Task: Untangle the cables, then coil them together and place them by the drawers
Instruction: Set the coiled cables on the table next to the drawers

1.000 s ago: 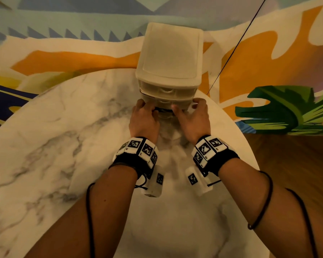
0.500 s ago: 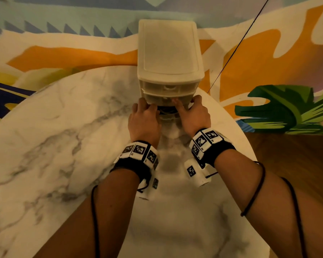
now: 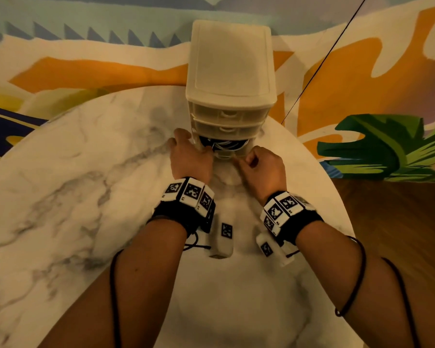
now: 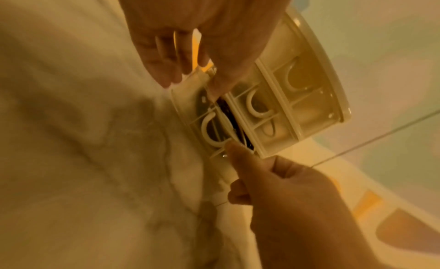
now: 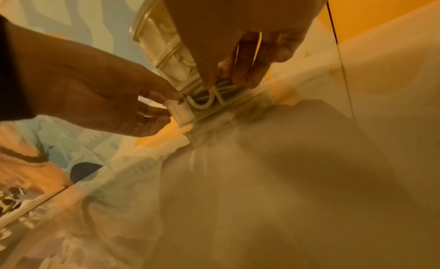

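Cream drawers (image 3: 230, 71) stand at twelve o'clock on the grey-veined white marble table (image 3: 73, 197); black-and-white cables (image 3: 224, 144) inside; orange-green mural (image 3: 362, 71) behind.

No readable text; only coded markers on wristbands (image 3: 189, 194).

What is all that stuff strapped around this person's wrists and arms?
Both forearms are bare, with no sleeves. The left hand and right hand wear no gloves. Each wrist carries a black band topped with white blocks printed with black-and-white square codes. A small white box with another code hangs under each wrist. Thin black cables loop along both forearms.
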Available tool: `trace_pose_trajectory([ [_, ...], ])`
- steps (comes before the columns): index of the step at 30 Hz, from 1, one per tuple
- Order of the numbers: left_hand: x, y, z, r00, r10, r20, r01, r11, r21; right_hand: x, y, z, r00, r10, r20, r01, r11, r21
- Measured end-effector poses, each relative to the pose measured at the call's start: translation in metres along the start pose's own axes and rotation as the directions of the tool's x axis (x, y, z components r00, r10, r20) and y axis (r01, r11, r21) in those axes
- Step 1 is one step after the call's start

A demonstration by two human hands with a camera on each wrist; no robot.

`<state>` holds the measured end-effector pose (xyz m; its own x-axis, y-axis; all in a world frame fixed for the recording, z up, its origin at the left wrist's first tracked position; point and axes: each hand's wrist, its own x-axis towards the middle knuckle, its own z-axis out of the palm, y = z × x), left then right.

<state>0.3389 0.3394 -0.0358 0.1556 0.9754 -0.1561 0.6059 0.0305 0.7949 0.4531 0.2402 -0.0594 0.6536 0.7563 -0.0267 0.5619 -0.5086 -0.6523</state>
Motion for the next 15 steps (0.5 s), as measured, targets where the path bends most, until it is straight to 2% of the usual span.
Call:
trace_pose_trajectory([
  [5,0.015,0.005,0.002,0.987,-0.152,0.057,0.150,0.988,0.029,0.012,-0.004,-0.003,0.998,0.065,0.027,-0.065,0.998,0.019],
  [8,0.019,0.004,0.006,0.980,-0.196,0.013,0.196,0.980,0.020,0.013,-0.007,-0.002,0.997,0.074,0.036,-0.075,0.997,0.025],
  [11,0.009,-0.003,0.008,0.983,-0.172,-0.062,0.167,0.983,-0.075,0.011,-0.007,0.000,0.997,0.079,0.018,-0.079,0.995,0.052],
  [15,0.001,-0.008,0.012,0.985,-0.148,-0.083,0.135,0.979,-0.153,0.011,-0.007,0.001,0.998,0.059,0.009,-0.060,0.996,0.063],
])
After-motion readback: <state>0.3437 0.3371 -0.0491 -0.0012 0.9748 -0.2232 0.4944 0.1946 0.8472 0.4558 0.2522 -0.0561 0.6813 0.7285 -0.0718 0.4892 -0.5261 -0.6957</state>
